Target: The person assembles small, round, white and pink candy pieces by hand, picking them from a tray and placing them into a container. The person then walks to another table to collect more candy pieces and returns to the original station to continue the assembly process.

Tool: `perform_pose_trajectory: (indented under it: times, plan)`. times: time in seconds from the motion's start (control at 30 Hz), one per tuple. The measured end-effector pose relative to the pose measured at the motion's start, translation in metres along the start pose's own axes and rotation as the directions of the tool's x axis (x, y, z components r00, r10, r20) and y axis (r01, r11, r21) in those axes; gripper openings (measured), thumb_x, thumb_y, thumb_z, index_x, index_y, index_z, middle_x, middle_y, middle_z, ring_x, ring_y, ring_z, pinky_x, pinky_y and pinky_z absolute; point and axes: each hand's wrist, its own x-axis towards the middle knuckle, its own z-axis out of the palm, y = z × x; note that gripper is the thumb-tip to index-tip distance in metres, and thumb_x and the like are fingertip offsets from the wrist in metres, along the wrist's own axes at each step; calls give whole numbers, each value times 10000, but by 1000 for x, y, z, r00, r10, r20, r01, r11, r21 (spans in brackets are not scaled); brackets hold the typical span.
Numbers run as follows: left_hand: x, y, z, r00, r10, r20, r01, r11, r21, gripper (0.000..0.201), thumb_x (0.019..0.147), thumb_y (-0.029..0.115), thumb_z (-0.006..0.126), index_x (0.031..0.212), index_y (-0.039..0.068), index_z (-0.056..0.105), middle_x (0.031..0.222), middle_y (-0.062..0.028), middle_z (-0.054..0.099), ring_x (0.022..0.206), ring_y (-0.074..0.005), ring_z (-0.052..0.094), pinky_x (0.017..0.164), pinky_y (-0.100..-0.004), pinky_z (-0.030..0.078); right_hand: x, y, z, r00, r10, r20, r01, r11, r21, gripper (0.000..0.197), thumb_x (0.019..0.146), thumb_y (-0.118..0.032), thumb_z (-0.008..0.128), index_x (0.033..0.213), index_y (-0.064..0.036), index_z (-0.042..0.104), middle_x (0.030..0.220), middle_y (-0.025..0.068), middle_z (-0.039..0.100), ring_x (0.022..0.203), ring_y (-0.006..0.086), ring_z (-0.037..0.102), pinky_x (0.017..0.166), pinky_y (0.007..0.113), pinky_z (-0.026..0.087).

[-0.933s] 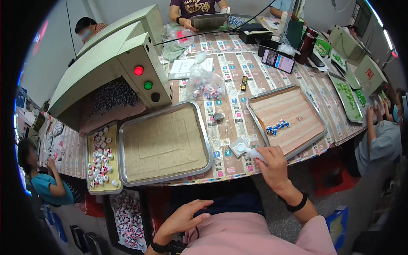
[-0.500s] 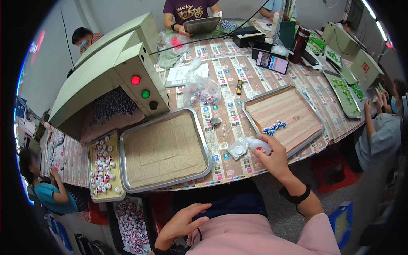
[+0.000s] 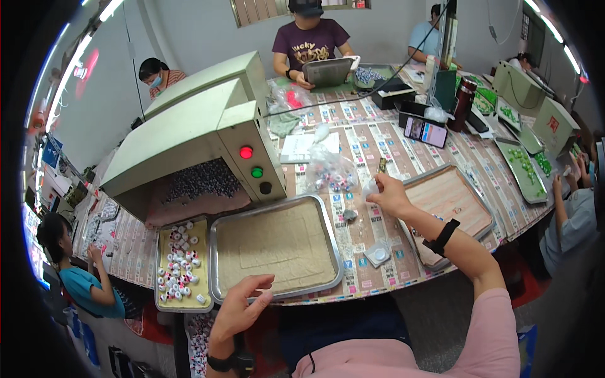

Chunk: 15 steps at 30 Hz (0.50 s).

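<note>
My right hand point(image 3: 389, 198) is stretched over the table with its fingers closed on a small whitish squeeze bottle point(image 3: 370, 189), which the fingers partly cover. Nearer the table edge lies a small white square dish point(image 3: 378, 253) with a round middle. Just left of the bottle is a grey lump point(image 3: 349, 215). My left hand point(image 3: 242, 307) is empty, fingers apart, at the front edge of a metal tray lined with tan sheet point(image 3: 271, 249). My right forearm crosses a second metal tray with a pinkish lining point(image 3: 450, 195), hiding most of the blue and white beads in it.
A beige box-shaped machine point(image 3: 183, 138) with lit buttons stands at the left. Before it, a yellow tray point(image 3: 183, 261) holds white and pink pieces. A bag of beads point(image 3: 331, 171), a phone point(image 3: 426, 131) and a dark red flask point(image 3: 463, 101) lie or stand farther back. Several people sit around.
My right hand has carried the bottle away from the dish, farther across the table and leftward. My left hand has risen from my lap to the tray edge. The view has tilted upward.
</note>
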Motion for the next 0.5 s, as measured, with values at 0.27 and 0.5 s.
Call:
perform_pose_trajectory:
  times: [0.27, 0.5]
  plan:
    - [3, -31, 49, 973, 218, -76, -197, 956, 215, 285, 809, 100, 642, 1085, 35, 620, 1091, -148, 609, 1067, -320, 558, 928, -377, 438, 7, 0, 11, 999, -21, 45, 22, 999, -31, 404, 691, -91, 737, 1036, 29, 564, 970, 225, 632, 912, 374, 614, 814, 401, 475]
    - [14, -39, 82, 954, 267, -139, -220, 933, 284, 279, 730, 70, 675, 1007, 80, 644, 1022, -80, 624, 997, -257, 559, 902, -374, 352, -60, 36, -80, 963, -190, 190, 229, 951, -209, 399, 728, -236, 727, 1053, -30, 621, 1029, 170, 630, 1010, 337, 561, 896, 401, 427]
